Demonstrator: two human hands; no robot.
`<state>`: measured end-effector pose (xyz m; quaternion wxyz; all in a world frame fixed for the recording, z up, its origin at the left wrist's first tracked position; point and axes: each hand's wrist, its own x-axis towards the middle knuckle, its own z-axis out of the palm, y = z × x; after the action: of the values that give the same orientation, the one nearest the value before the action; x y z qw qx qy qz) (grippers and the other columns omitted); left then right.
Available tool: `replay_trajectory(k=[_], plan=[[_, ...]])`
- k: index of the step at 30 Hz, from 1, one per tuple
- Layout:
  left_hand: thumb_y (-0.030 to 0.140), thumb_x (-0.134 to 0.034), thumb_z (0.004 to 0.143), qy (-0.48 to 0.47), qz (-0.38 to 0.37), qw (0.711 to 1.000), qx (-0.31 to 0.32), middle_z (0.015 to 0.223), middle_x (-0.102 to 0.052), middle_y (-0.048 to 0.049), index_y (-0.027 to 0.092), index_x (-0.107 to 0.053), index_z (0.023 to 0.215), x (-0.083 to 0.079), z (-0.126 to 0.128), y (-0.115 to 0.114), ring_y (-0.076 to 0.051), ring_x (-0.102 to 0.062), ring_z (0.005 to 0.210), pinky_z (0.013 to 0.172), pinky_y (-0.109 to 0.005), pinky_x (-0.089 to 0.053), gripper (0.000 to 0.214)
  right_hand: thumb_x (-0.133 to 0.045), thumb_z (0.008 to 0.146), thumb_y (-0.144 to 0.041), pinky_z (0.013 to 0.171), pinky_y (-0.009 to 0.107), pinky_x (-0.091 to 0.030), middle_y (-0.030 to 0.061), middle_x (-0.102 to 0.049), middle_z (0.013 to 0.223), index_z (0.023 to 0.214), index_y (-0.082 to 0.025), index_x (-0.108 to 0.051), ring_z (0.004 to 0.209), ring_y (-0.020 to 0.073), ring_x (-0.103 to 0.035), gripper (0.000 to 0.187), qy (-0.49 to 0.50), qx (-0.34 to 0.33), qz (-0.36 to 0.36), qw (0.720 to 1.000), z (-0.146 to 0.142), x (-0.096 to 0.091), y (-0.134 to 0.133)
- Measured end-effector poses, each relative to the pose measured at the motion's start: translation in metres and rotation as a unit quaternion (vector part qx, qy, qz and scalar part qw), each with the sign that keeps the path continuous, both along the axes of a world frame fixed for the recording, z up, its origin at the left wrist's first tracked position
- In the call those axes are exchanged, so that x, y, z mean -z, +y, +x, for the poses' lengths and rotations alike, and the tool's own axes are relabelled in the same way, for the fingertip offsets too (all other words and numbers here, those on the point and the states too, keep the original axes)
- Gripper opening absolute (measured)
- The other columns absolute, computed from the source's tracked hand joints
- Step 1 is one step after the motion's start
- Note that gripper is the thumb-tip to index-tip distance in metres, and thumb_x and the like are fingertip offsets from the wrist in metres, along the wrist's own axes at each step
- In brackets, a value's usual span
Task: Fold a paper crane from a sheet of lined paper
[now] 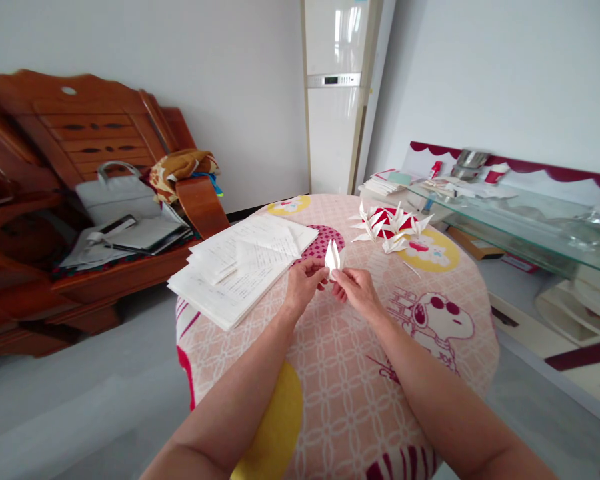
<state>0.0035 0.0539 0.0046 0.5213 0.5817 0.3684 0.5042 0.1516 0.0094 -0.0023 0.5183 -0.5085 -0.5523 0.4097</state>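
Observation:
Between my two hands, above the middle of the table, is a small piece of folded white paper (333,259) with two narrow points standing up, like a partly folded origami crane. My left hand (305,285) pinches its lower left side. On the right, my right hand (356,288) grips the lower right edge between thumb and fingers. The bottom of the paper is partly covered by my fingertips. Several folded white paper cranes (393,227) sit in a group at the far right of the table.
A stack of written paper sheets (240,267) lies on the left of the round table, which has a patterned cloth (330,380). A glass shelf unit (525,213) stands at the right, a wooden bench (95,147) at the left, and a tall white cabinet-like appliance (333,133) behind.

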Motion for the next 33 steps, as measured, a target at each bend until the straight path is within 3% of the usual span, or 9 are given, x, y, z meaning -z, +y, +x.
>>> replay_trajectory(k=[3,8,16,33], plan=[[0.033,-0.073,0.073,-0.003,-0.004,1.0,0.004,0.064,-0.066,-0.0012,0.013,-0.068,0.083,-0.0024,-0.0004,-0.0014,-0.011,-0.058,0.053,0.047,-0.02,-0.048,0.023,-0.051,0.088,-0.066,0.044,0.024,-0.046,0.0034,-0.065,0.057,0.07,-0.017,-0.064,0.047,0.015,-0.06,0.054,0.019,0.001,-0.002,1.0,-0.0002,0.0004,0.0002],[0.032,-0.072,0.074,0.009,0.012,1.0,0.004,0.071,-0.069,-0.0025,0.014,-0.071,0.09,-0.0016,-0.0004,-0.0017,-0.013,-0.061,0.059,0.05,-0.021,-0.049,0.024,-0.051,0.086,-0.064,0.043,0.025,-0.046,0.0044,-0.065,0.057,0.067,-0.018,-0.063,0.046,0.0155,-0.059,0.052,0.029,0.007,-0.015,0.999,-0.0014,-0.0022,0.0002],[0.023,-0.07,0.076,0.078,0.116,0.99,-0.035,0.09,-0.074,-0.0064,0.015,-0.075,0.092,0.0009,0.0,0.0001,-0.018,-0.068,0.078,0.072,-0.028,-0.055,0.019,-0.052,0.087,-0.056,0.043,0.024,-0.045,0.0028,-0.065,0.057,0.067,-0.019,-0.064,0.046,0.0147,-0.058,0.044,0.014,0.013,-0.007,1.0,0.0007,0.0003,0.0015],[0.012,-0.068,0.075,0.101,0.146,0.982,-0.069,0.088,-0.074,-0.0042,0.017,-0.074,0.098,-0.005,0.0007,-0.0072,-0.016,-0.067,0.075,0.072,-0.027,-0.053,0.024,-0.052,0.087,-0.043,0.042,0.024,-0.044,0.0013,-0.065,0.057,0.066,-0.02,-0.062,0.046,0.0148,-0.059,0.034,0.004,0.023,0.002,1.0,0.001,0.0011,0.002]])
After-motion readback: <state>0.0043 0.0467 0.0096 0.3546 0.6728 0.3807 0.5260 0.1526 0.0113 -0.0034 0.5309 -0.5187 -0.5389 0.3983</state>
